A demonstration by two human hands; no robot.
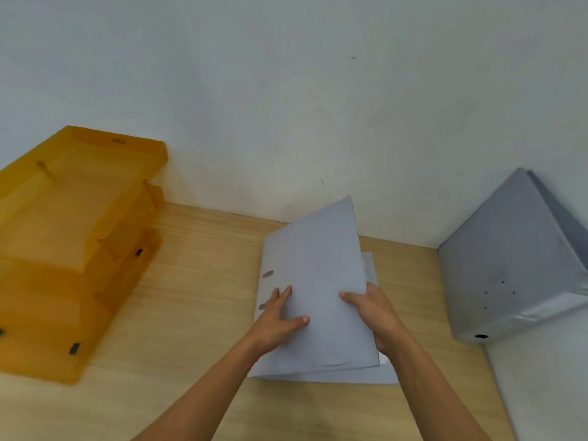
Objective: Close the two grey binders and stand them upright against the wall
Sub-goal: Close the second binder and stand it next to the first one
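Now our left hand presses spread fingers on an unlabelled grey binder; right hand pinches its cover edge.

Orange tray stack — left edge cropped

No text, label or number (on any surface) can be read.
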